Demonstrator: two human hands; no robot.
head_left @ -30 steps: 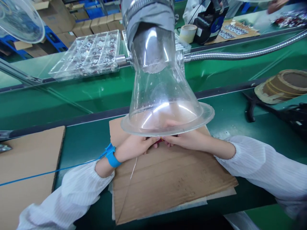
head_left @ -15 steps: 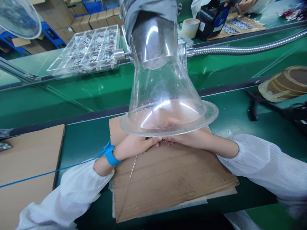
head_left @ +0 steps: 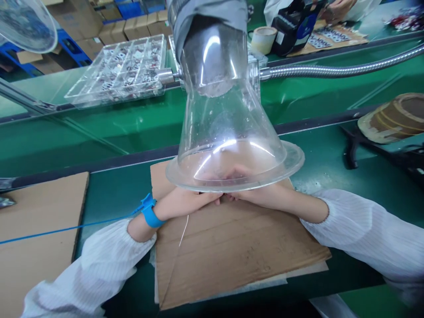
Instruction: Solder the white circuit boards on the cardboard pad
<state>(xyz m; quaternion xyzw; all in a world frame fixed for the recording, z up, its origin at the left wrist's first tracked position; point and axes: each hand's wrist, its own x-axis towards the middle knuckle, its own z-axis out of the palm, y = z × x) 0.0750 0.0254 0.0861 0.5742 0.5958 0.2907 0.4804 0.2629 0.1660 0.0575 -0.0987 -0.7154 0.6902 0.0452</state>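
Beneath a clear plastic funnel hood (head_left: 228, 119), my left hand (head_left: 188, 202) and my right hand (head_left: 258, 194) meet, thumbs pointing at each other. Fingers of both hands are bent together; what they pinch is too small and too covered by the hood's rim to make out. A thin pale wire (head_left: 184, 229) hangs below my left hand over a brown cardboard sheet (head_left: 232, 251). My left wrist wears a blue strap (head_left: 151, 213) with a blue cord running left.
Another cardboard sheet (head_left: 39, 221) lies at the left. Behind stands a clear compartment tray (head_left: 122, 66) of small parts. A metal flexible arm (head_left: 331, 70) reaches the hood. A tape roll (head_left: 391, 118) and black tool lie right. Another person's hand (head_left: 339, 9) shows at the top right.
Both hands have shifted only slightly, still together under the hood. The yellowish spot between the fingertips no longer shows. The blue cord has risen a little at the left.
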